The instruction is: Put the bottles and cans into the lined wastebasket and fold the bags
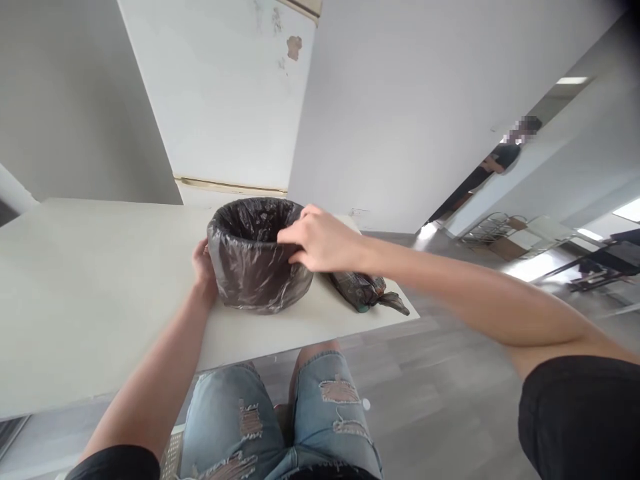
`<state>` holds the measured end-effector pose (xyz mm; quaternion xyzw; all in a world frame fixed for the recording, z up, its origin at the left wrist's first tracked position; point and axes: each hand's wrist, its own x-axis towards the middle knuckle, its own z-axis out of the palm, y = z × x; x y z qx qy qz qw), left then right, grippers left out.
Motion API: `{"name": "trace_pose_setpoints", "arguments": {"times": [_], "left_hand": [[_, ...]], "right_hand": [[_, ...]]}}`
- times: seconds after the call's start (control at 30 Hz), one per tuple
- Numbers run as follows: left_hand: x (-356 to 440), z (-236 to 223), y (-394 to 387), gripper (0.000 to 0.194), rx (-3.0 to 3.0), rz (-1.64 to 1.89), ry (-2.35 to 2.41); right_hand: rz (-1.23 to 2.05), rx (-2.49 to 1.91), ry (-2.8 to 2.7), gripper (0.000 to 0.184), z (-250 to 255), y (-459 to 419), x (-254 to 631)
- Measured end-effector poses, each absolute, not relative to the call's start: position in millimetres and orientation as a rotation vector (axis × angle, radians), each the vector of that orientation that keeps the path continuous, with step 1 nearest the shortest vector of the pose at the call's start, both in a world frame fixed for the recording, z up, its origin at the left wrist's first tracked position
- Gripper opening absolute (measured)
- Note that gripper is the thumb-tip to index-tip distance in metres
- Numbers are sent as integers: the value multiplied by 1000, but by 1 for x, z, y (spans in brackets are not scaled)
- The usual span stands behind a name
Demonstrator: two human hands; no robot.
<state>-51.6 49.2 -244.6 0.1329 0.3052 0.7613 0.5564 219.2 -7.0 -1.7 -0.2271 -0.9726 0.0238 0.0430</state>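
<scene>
A small round bin lined with a dark plastic bag (257,267) stands on the white table (90,287). My left hand (203,263) presses against the bin's left side, its fingers hidden behind the bag. My right hand (317,239) reaches over the right rim, fingers pinched on the bag's edge. A roll of dark bags (363,290) lies on the table just right of the bin, under my right wrist.
The table's right edge ends near the roll. Beyond it is grey floor (440,400). A white wall and pillar (230,100) rise behind the table. Far right, a person (493,163) stands by a doorway, with a wire rack (487,230) nearby.
</scene>
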Motion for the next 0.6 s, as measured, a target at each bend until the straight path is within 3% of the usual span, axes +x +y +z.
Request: {"name": "trace_pose_setpoints", "arguments": {"times": [0.27,0.6], "left_hand": [[-61,-244,59,42,541,1719,526],[-43,-249,65,49,876,1546,773]], "right_hand": [[-186,-1139,-2773,17,-7,115,273],[-282,-1558,-2537,27,-42,200,357]]}}
